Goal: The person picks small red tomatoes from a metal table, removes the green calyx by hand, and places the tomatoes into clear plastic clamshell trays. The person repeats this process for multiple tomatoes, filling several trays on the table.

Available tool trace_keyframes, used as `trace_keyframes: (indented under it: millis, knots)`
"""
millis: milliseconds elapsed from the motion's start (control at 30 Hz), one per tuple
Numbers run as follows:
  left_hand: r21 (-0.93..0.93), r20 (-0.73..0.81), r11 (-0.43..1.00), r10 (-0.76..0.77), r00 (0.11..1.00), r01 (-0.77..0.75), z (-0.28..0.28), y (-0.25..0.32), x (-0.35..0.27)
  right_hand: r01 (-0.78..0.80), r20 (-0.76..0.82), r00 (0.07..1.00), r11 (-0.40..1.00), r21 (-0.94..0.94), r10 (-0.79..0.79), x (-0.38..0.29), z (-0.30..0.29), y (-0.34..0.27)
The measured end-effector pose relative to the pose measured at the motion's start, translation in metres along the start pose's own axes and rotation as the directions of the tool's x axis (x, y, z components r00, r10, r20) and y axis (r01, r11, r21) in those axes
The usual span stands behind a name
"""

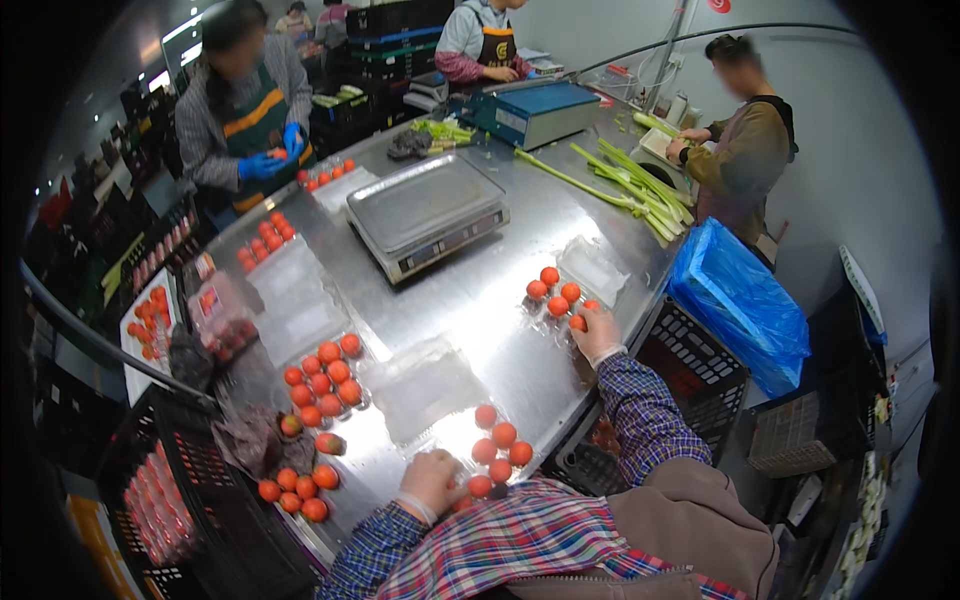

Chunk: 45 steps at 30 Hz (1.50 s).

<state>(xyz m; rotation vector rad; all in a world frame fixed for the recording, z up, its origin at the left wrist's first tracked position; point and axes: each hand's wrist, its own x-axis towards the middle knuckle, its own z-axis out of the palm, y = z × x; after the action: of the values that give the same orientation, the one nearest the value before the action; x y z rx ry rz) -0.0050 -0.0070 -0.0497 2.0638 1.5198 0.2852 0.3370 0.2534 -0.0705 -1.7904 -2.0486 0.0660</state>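
My right hand point(598, 335), in a thin clear glove, has its fingers on a tomato point(577, 323) at the near end of a clear plastic clamshell. Several other tomatoes point(558, 306) sit in that clamshell, its open lid point(594, 270) lying flat behind them. Close to my body, my left hand point(433, 482) rests at the side of a second row of tomatoes point(504, 435); its fingertips are partly hidden. Beyond it lies a flat clear lid point(424, 386). To the left, a fuller group of tomatoes point(321, 385) sits in another open clamshell.
A scale point(427, 202) stands mid-table. Celery stalks point(630, 187) lie at the back right. Loose tomatoes point(306, 487) and a crumpled dark bag point(259, 442) lie left. A blue-lined crate point(739, 307) borders the right edge. Co-workers stand around the steel table point(517, 356).
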Motion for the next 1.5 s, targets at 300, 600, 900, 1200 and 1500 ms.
trace_keyframes:
  millis: [300,600,900,1200,1500]
  knots:
    - [0.159,0.238,0.985,0.031,0.971,-0.070,-0.009,0.005,-0.009,-0.119,-0.057,0.992,0.991,-0.058,0.116,-0.009,-0.013,-0.012]
    - [0.065,0.171,0.995,0.068,0.983,-0.080,0.001,-0.015,-0.003,0.171,-0.106,0.985,0.880,0.443,-0.138,-0.079,-0.015,-0.068]
    - [0.087,0.062,0.989,0.112,0.992,-0.118,0.002,-0.017,-0.009,0.139,0.081,0.953,0.656,0.742,-0.293,-0.136,-0.046,-0.123]
    - [-0.300,-0.096,0.953,-0.003,0.995,-0.026,-0.039,0.000,-0.011,0.036,0.177,0.925,0.539,0.842,-0.338,-0.140,-0.067,-0.154]
    - [-0.858,-0.302,0.484,-0.209,0.930,-0.170,-0.051,0.034,-0.007,-0.387,0.454,0.764,0.237,0.891,-0.458,-0.148,-0.087,-0.188]
